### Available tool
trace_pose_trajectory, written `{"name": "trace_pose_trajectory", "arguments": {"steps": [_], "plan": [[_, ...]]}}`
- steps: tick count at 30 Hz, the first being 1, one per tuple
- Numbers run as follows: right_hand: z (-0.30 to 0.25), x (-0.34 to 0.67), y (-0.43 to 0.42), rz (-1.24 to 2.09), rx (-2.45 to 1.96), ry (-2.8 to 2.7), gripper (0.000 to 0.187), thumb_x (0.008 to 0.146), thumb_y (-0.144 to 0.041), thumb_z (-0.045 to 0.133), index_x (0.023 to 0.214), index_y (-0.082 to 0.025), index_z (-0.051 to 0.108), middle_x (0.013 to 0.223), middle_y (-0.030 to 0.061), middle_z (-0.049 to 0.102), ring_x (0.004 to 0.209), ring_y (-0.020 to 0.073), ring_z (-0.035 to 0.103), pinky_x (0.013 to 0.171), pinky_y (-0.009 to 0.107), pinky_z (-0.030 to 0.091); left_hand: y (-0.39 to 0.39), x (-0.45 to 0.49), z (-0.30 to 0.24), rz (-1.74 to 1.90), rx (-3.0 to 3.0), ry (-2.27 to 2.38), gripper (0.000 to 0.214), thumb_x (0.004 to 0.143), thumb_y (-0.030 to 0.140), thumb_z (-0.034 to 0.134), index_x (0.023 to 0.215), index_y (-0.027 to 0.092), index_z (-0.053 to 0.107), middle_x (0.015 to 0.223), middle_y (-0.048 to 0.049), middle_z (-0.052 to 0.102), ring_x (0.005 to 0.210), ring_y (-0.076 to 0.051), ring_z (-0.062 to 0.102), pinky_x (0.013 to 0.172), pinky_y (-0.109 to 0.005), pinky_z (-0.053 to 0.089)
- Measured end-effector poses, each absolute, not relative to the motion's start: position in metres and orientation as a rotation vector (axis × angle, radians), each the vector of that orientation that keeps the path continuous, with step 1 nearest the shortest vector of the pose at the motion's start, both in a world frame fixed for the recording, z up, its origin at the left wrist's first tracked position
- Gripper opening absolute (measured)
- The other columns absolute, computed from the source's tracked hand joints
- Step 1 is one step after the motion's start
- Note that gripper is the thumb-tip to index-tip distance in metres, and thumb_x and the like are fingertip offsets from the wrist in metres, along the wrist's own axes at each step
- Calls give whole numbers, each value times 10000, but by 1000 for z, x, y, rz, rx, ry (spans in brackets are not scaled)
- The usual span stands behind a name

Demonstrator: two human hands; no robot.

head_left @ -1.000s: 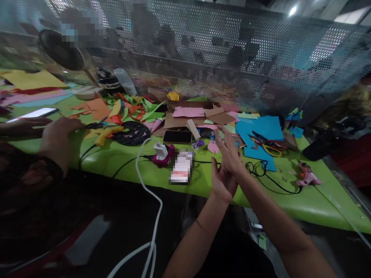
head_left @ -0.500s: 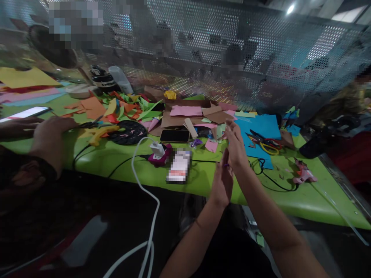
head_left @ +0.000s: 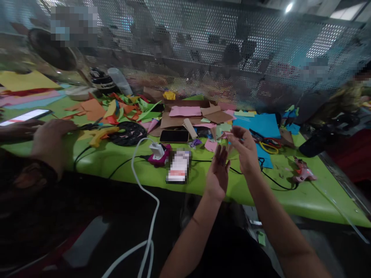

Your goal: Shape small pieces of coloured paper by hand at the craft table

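My left hand [head_left: 218,173] is raised over the front of the green table, palm turned up and inward, fingers apart, holding nothing. Facing it, a small gap away, is my right hand [head_left: 245,150], its fingers loosely bent and nothing visible in them. Left of my hands lies a lit phone [head_left: 178,166], its screen blurred out. A dark phone [head_left: 174,136] rests behind that one. Just beyond my hands are a pink paper scrap [head_left: 211,145] and blue paper sheets [head_left: 261,124]. Scissors with yellow handles [head_left: 269,147] lie to the right of my right hand.
A pink glue gun [head_left: 303,172] stands at the right with its cord trailing. A magenta power adapter [head_left: 158,156] with a white cable hanging over the edge sits left. Another person's hand [head_left: 53,129] rests near a yellow glue gun [head_left: 101,135]. A perforated metal screen [head_left: 197,50] closes the back.
My two hands were pressed palm to palm; now they are apart. The right hand has moved slightly right with its fingers bending, and the left has turned its palm upward.
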State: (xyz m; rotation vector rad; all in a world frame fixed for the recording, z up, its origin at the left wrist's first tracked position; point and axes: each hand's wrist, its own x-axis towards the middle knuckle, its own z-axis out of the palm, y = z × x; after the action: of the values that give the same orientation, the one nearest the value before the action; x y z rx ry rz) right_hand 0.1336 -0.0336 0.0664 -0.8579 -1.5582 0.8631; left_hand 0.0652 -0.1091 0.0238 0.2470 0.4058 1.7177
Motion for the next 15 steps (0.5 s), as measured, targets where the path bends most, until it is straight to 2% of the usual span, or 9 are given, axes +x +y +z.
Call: {"name": "trace_pose_trajectory", "arguments": {"steps": [2,4,8,11,15], "plan": [[60,147,-44,862,-904,-1765,277,823,-410,678,1030,-226,671,1046,59,689,1002,245,623,910,419,479,-108,59,24,1741,222,410,374,992,324,389,1289,345,615,1504,14,490,1454,-160,351,1181,-350,277],[52,154,-56,797,-926,-1936,224,817,-408,692,955,-232,700,977,48,698,957,246,618,872,414,474,-108,58,26,1762,206,400,379,986,327,405,1311,332,597,1484,6,516,1442,-158,373,1178,-329,293],[40,152,-69,586,-969,-2026,146,807,-347,702,889,-228,686,895,50,692,861,244,601,760,388,466,-109,62,33,1745,176,407,398,981,320,411,1345,304,571,1446,-18,553,1378,-181,465,1175,-341,326],[37,148,-71,519,-958,-1995,37,826,-256,655,838,-223,668,839,39,685,802,227,604,736,374,462,-110,64,36,1734,179,425,394,982,304,406,1330,273,588,1416,-34,579,1366,-184,478,1178,-341,325],[38,153,-71,471,-932,-2070,92,860,-218,609,888,-244,692,846,29,708,790,224,624,731,370,460,-111,60,33,1756,197,386,380,973,278,399,1263,233,641,1398,-45,597,1378,-193,465,1178,-349,322]]}}
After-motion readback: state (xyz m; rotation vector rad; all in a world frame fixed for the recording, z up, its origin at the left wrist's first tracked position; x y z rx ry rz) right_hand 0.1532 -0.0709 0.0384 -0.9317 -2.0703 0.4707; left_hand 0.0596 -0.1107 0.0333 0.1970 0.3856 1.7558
